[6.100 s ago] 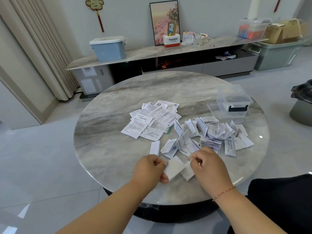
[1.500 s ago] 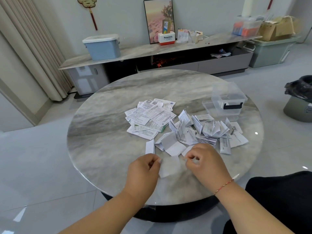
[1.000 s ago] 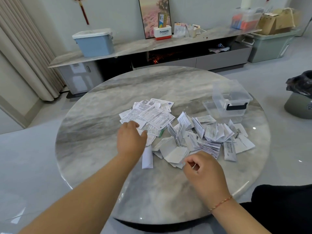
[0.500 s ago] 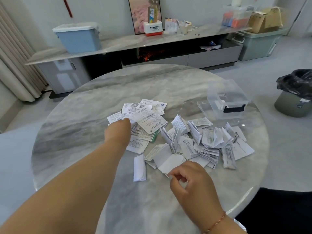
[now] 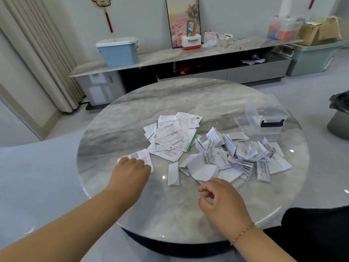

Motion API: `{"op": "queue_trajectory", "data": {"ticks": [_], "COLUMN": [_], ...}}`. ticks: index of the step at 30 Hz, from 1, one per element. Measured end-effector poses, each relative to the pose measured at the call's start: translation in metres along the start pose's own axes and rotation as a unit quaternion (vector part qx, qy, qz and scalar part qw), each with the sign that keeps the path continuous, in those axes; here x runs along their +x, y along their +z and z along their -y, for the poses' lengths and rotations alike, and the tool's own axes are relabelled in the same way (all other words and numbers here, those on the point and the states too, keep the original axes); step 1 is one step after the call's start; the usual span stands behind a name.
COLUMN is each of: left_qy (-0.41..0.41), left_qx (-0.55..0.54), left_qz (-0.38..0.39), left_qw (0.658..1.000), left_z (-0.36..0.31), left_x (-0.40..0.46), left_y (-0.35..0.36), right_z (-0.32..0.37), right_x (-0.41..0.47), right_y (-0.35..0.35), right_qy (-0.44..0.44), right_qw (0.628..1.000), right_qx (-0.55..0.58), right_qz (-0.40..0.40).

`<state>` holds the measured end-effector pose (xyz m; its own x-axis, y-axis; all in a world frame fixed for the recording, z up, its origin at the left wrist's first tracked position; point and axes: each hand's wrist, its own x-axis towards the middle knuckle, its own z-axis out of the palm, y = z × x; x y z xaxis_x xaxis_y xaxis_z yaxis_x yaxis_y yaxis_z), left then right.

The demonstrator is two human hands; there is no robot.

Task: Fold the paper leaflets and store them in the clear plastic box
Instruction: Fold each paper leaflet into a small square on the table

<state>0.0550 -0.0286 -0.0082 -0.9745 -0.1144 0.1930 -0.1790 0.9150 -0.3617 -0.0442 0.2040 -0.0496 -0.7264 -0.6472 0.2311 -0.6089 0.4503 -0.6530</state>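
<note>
My left hand (image 5: 130,172) holds one unfolded printed leaflet (image 5: 140,155) at the table's left, just clear of the pile; my fingers lie over it and the thumb is hidden. The pile of flat unfolded leaflets (image 5: 172,134) sits mid-table. To its right spreads a heap of folded leaflets (image 5: 238,157), and one folded leaflet (image 5: 173,173) lies apart nearer me. My right hand (image 5: 221,202) hovers in front of the heap, fingers loosely curled, holding nothing. The clear plastic box (image 5: 268,118) with a black handle stands open at the far right, with nothing visible inside.
The round marble table (image 5: 188,214) ends close to my body. The box's clear lid (image 5: 241,122) lies against its left side. Behind the table stands a low cabinet (image 5: 188,59) with a blue bin. A dark waste bin (image 5: 340,114) stands on the floor at right.
My left hand let go of the folded leaflet, reached to the flat pile and drew one leaflet off to the left. My right hand dropped the folded piece on the heap and pulled back.
</note>
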Motion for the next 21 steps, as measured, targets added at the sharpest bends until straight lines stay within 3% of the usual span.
{"op": "queue_trajectory", "data": {"ticks": [3, 7, 10, 15, 18, 21], "left_qy": [0.056, 0.062, 0.031, -0.093, -0.057, -0.037], "left_qx": [-0.082, -0.213, -0.294, -0.328, -0.286, -0.264], "left_qz": [-0.055, -0.080, -0.072, -0.143, -0.186, -0.083], "left_qw": [0.994, 0.972, 0.953, 0.929, 0.938, 0.960], "left_z": [-0.037, -0.078, -0.094, -0.097, -0.108, -0.132], "left_x": [-0.028, -0.054, -0.056, -0.056, -0.072, -0.086], "left_y": [-0.018, -0.032, -0.040, -0.034, -0.023, -0.001], "right_z": [0.005, 0.007, 0.010, 0.004, 0.006, 0.012], "right_x": [-0.008, -0.018, -0.024, -0.029, -0.028, -0.028], "right_y": [0.002, 0.001, -0.003, -0.002, 0.001, 0.005], "right_qy": [-0.043, -0.119, -0.082, 0.043, 0.097, 0.129], "right_qw": [0.998, 0.980, 0.978, 0.985, 0.984, 0.981], "right_qx": [-0.015, 0.017, 0.032, 0.025, 0.012, -0.016], "right_qz": [0.054, 0.162, 0.188, 0.164, 0.152, 0.141]}}
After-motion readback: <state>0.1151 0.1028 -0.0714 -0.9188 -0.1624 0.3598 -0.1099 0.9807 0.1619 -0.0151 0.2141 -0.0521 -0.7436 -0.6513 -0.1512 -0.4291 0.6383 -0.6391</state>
